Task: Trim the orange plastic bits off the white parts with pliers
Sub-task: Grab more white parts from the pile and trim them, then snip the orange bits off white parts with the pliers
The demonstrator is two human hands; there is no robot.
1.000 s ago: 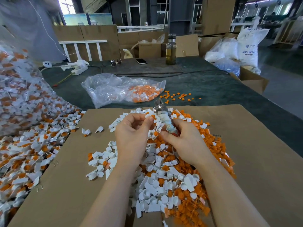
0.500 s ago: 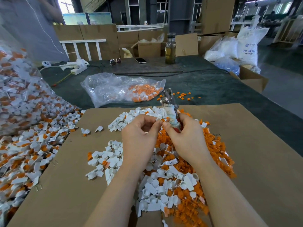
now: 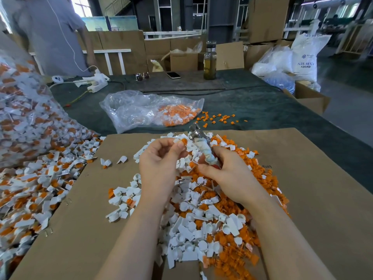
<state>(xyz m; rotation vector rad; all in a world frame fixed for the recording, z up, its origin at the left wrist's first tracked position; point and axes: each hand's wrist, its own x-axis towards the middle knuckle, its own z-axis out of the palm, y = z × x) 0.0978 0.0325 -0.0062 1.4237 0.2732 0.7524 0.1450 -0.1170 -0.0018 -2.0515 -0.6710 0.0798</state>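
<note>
A white part with an orange bit [image 3: 182, 142] is pinched at the fingertips of the left hand [image 3: 159, 164]. The pliers [image 3: 202, 147] are gripped in the right hand [image 3: 228, 176], above the pile of trimmed pieces [image 3: 201, 219] on the cardboard-covered surface [image 3: 312, 199].

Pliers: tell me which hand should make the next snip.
Right. The right hand grips the pliers, whose head points at the orange-tipped part pinched in the left hand beside it; the left only steadies it.

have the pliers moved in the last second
Yes, slightly. The pliers tilted: their head rose toward the cardboard sheet's far edge, then dropped back.
</note>
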